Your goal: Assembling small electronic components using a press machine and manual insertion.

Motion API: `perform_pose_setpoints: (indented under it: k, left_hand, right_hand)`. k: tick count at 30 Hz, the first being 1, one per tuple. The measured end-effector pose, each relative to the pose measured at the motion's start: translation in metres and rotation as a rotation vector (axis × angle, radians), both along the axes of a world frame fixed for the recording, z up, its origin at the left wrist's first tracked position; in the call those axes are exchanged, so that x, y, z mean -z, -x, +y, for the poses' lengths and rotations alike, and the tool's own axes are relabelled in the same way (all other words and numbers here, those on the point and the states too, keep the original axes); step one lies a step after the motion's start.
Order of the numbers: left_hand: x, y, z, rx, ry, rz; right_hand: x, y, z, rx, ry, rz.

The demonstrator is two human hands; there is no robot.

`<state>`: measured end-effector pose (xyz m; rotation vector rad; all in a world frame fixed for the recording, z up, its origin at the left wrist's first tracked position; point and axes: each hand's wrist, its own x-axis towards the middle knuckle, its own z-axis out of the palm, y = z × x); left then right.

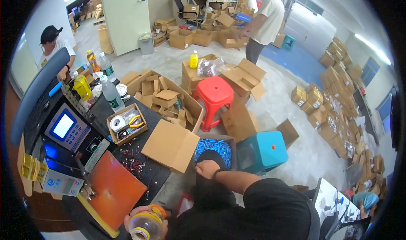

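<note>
At the lower edge, my left hand (128, 221) is wrapped round a clear plastic bottle (146, 226) with an orange band and a yellow ring at its open mouth. The bottle is tilted, mouth toward me. My right hand (207, 168) is closed over my dark-clad knee, its fingers partly hidden; what it holds, if anything, does not show. Just beyond it stands a carton full of small blue cylinders (215, 148). Left of my knee is a machine with a lit screen (64, 126) and an orange plate (114, 187). Thin red and black wires (133, 164) lie on the black table.
An open cardboard flap (170, 145) sticks out over the table edge. A small box with pliers and tape (127, 124) stands near bottles (111, 94). Ahead are a red stool (215, 97) and a teal stool (263, 153). One person stands at the back; another is at left.
</note>
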<state>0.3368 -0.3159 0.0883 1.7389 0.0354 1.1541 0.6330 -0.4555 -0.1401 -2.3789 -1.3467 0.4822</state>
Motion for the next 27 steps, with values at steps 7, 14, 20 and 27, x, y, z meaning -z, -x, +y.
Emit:
perform_pose_setpoints:
  k: [7, 14, 20, 27]
  left_hand:
    - [-0.015, -0.001, -0.013, -0.214, 0.45, -0.09]
    - [0.003, 0.013, 0.0, -0.188, -0.186, 0.175]
    - [0.006, 0.01, -0.001, -0.166, -0.151, 0.161]
    - [0.008, 0.013, -0.001, -0.226, -0.156, 0.167]
  right_hand:
    - [-0.002, 0.0, 0.0, -0.01, 0.022, 0.01]
    - [0.003, -0.001, -0.001, 0.019, -0.015, -0.021]
    - [0.0, -0.005, 0.0, 0.011, 0.018, -0.005]
    - [-0.006, 0.002, 0.003, -0.002, 0.025, 0.007]
